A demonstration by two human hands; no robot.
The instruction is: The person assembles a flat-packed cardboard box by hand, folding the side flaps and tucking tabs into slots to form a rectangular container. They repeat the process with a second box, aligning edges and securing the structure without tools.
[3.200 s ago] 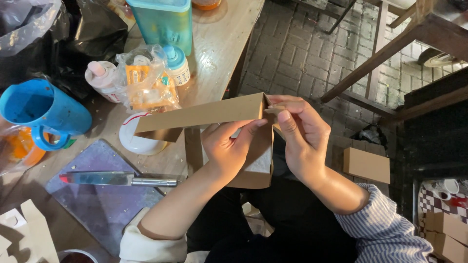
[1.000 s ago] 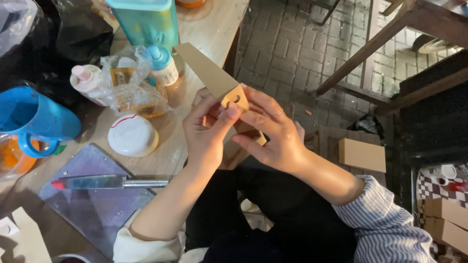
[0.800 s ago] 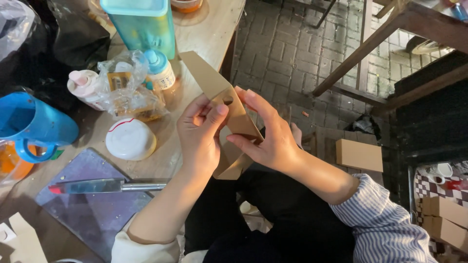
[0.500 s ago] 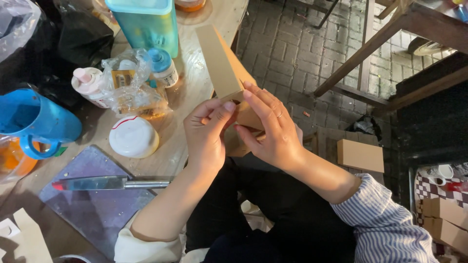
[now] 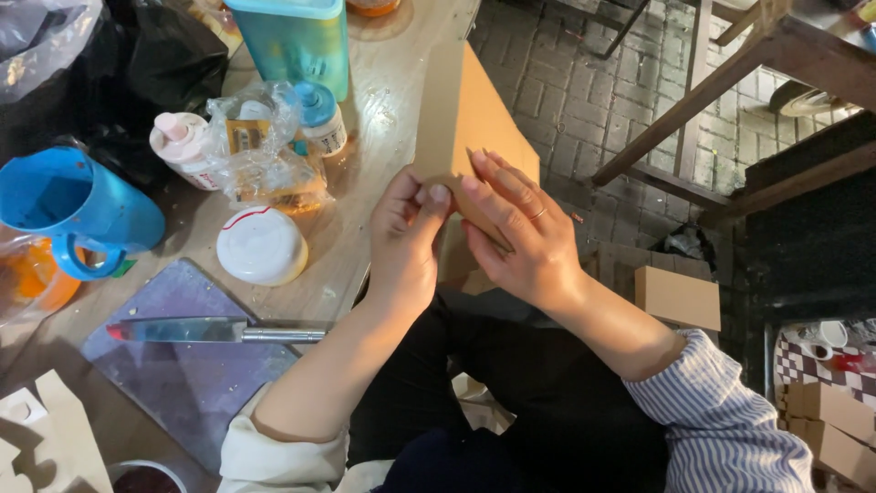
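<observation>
While your left hand and right hand pinched the card at its lower edge, firm, even thumb pressure would have kept the fold straight.

Both forearms reach forward and converge, so the two hands meet close together. The left hand has its fingers curled, thumb and forefinger tip pressed together in a pinching grip, knuckles turned up. The right hand lies just beside that grip, its fingers long and spread, angled up and leftward, fingertips almost touching the left thumb. A ring sits on one right finger. The left sleeve is pale, the right sleeve striped, pushed back from the wrist.
</observation>
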